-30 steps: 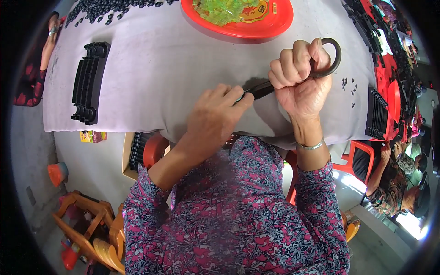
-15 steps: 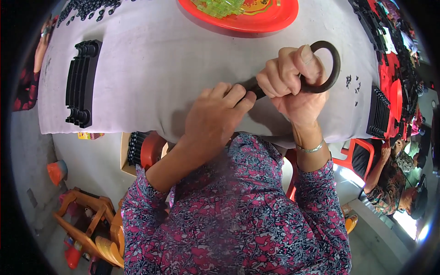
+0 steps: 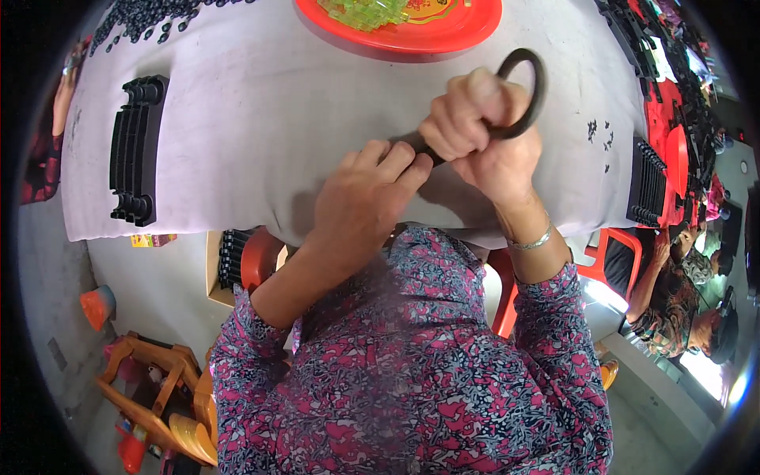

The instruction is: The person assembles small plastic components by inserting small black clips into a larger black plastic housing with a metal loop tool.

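Note:
Both hands hold a dark bar with a large round ring at its far right end, above the near part of the table. My left hand is closed around the bar's left end, its fingers covering most of that part. A short length of the dark bar shows between the hands. My right hand grips it in a fist beside the ring, slightly blurred. What kind of tool or part it is, I cannot tell; its middle is hidden by the fingers.
A ribbed black plastic part lies at the left on the white cloth. A red plate at the back holds yellow-green translucent pieces. Black beads lie far left, small black bits and stacked black parts at the right.
My right hand and the ring have shifted left and a little away from me, and the ring looks narrower. My left hand has moved slightly left. Both still grip the bar.

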`<state>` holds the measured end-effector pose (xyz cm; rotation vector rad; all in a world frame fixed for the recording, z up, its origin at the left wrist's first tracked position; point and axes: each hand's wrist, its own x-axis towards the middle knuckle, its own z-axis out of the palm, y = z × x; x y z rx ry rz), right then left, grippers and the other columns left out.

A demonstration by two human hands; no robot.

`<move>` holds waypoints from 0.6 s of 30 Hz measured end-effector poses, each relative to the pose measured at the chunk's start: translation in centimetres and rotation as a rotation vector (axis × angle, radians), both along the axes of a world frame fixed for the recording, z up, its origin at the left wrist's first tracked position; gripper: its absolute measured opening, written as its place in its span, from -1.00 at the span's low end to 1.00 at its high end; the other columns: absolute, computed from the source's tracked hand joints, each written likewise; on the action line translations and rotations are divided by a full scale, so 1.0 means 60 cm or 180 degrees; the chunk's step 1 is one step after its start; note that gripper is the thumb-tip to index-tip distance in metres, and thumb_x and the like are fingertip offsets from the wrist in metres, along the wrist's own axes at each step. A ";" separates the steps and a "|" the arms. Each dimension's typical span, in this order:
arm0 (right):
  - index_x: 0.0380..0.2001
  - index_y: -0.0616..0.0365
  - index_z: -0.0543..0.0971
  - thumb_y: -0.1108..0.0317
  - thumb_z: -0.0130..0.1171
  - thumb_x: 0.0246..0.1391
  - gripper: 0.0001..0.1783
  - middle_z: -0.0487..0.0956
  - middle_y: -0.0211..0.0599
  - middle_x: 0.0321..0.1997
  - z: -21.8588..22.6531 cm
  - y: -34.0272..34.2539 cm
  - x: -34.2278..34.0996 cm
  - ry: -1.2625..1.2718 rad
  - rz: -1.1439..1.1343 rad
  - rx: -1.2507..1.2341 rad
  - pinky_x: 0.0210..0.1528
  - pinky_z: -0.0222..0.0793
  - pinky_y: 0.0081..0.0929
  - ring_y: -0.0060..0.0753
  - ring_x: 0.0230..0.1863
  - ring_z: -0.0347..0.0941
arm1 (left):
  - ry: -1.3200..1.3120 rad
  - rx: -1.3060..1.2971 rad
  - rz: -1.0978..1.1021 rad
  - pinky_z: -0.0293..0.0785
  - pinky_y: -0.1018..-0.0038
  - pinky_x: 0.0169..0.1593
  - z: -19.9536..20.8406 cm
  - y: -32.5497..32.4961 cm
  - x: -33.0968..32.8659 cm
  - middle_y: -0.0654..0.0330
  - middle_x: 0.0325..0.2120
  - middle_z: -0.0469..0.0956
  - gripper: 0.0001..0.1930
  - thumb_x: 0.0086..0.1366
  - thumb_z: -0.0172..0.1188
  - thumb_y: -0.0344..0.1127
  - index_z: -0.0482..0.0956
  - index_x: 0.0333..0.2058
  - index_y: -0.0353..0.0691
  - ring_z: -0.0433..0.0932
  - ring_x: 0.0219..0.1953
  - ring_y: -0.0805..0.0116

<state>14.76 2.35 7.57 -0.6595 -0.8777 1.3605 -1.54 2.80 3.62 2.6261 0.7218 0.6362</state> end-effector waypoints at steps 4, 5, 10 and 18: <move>-0.73 -0.02 0.16 0.01 -0.33 0.38 -0.43 0.05 -0.57 -0.78 0.002 -0.002 0.034 0.0227 -0.0041 -0.0250 -0.66 -0.22 -0.56 -0.62 -0.73 -0.20 | 0.0212 -0.0116 0.0015 0.44 0.31 -0.17 0.008 -0.002 -0.001 0.20 -0.23 0.50 -0.61 0.05 0.12 -0.42 0.57 -0.08 -0.12 0.49 -0.17 0.20; -0.73 -0.03 0.16 0.00 -0.33 0.38 -0.43 0.05 -0.57 -0.78 -0.001 -0.001 0.044 0.0305 0.0126 -0.0164 -0.67 -0.23 -0.55 -0.62 -0.73 -0.20 | 0.0222 -0.0110 0.0003 0.44 0.31 -0.17 0.007 -0.002 -0.001 0.20 -0.23 0.50 -0.61 0.05 0.12 -0.42 0.57 -0.08 -0.12 0.49 -0.17 0.20; -0.72 -0.03 0.18 0.00 -0.35 0.38 -0.43 0.07 -0.57 -0.78 -0.007 0.001 0.056 0.0601 0.0378 -0.0040 -0.68 -0.24 -0.55 -0.62 -0.72 -0.21 | 0.0018 0.0095 -0.0033 0.38 0.36 -0.24 -0.001 0.000 0.002 0.24 -0.33 0.44 -0.66 0.10 0.08 -0.38 0.51 -0.09 -0.20 0.45 -0.23 0.26; -0.72 -0.03 0.19 -0.02 -0.38 0.39 -0.42 0.07 -0.58 -0.78 -0.017 0.008 0.070 0.0802 0.0715 0.0020 -0.67 -0.22 -0.56 -0.62 -0.72 -0.19 | 0.0000 0.0142 0.0007 0.41 0.36 -0.23 -0.006 -0.001 0.001 0.27 -0.30 0.45 -0.67 0.11 0.09 -0.38 0.52 -0.10 -0.16 0.46 -0.19 0.28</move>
